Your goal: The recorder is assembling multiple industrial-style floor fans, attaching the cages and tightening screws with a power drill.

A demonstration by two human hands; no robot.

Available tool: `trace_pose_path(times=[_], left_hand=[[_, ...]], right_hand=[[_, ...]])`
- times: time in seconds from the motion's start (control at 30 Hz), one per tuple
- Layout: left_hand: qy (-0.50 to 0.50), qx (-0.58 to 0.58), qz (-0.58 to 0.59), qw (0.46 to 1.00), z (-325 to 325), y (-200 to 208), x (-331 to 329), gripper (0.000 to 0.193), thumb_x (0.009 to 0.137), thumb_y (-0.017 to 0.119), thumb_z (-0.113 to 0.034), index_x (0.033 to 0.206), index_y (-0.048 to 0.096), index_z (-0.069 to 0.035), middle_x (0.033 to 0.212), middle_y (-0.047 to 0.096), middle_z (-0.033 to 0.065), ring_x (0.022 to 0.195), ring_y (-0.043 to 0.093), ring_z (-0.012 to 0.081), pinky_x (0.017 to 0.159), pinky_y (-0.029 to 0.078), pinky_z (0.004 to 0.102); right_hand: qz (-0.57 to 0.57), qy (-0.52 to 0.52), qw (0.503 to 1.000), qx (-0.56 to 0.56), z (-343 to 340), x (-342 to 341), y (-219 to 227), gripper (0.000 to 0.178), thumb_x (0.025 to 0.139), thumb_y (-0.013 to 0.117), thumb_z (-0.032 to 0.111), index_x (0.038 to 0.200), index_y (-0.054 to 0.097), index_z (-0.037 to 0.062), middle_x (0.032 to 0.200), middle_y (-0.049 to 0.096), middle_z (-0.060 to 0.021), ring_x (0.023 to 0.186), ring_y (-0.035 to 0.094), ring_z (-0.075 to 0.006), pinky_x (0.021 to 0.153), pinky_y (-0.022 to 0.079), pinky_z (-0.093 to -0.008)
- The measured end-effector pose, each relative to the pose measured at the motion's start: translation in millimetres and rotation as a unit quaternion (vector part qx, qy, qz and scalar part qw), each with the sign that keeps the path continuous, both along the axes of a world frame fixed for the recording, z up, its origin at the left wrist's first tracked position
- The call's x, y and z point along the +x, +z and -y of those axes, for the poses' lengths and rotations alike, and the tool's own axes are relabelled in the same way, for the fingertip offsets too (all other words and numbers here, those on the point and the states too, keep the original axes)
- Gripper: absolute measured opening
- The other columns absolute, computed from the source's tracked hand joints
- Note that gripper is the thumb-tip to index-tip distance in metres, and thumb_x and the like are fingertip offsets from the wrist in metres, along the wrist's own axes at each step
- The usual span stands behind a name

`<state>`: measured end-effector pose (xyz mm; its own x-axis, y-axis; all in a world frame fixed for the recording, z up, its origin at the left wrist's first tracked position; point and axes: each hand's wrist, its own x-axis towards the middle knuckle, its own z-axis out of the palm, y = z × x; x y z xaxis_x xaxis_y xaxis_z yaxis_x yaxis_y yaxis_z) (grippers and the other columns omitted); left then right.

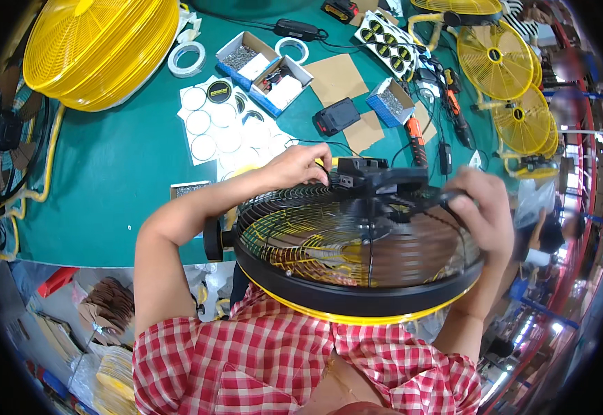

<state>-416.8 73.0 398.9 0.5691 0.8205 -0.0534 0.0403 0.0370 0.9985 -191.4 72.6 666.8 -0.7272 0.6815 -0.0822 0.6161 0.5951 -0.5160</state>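
A round fan (pixel 357 304) with a black wire guard, a black rim and a yellow lower edge is tilted in front of my chest. A black housing and a bracket (pixel 398 181) sit on its upper back. My left hand (pixel 303 166) reaches over the far side, its fingers curled on the guard beside the housing. At the right side my right hand (pixel 485 207) is blurred by motion, with fingers and thumb bent around a black part near the rim. What exactly its fingertips grip is hard to make out. A black knob (pixel 213 239) sticks out at the fan's left.
Stacked yellow fan guards (pixel 101 55) stand at the far left of the green table (pixel 94 187). Beyond the fan lie screw boxes (pixel 273 83), sticker sheets (pixel 204 124), a battery pack (pixel 336 116), tape rolls (pixel 186 59) and an orange-black power screwdriver (pixel 415 142). Yellow fans (pixel 495 62) stand at right.
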Motion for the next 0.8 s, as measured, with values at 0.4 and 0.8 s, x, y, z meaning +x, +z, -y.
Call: trace_pose_path(times=[0.4,0.8], left_hand=[[0.011,-0.096,-0.039,0.995,-4.6,-66.1,-57.9,0.03,0.083,0.058,-0.014,0.109,0.057,-0.001,0.097,0.06,0.0063,0.077,0.056,0.0093,0.065,0.046,0.0242],[0.389,-0.197,0.416,0.798,89.8,-154.3,-183.1,0.074,0.084,0.026,-0.067,0.115,0.049,-0.004,0.111,0.056,0.0105,0.102,0.054,0.0246,0.089,0.042,0.0411]], right_hand=[[-0.046,0.029,0.996,-0.069,-38.1,9.5,-41.8,0.028,0.09,0.048,0.03,0.096,0.058,0.0036,0.075,0.056,-0.0067,0.061,0.049,-0.0168,0.058,0.04,-0.0285],[0.042,0.086,0.993,-0.062,-148.0,-76.2,-100.5,0.033,0.091,0.044,0.039,0.094,0.058,0.0097,0.086,0.058,-0.009,0.085,0.053,-0.0189,0.078,0.041,-0.0333]])
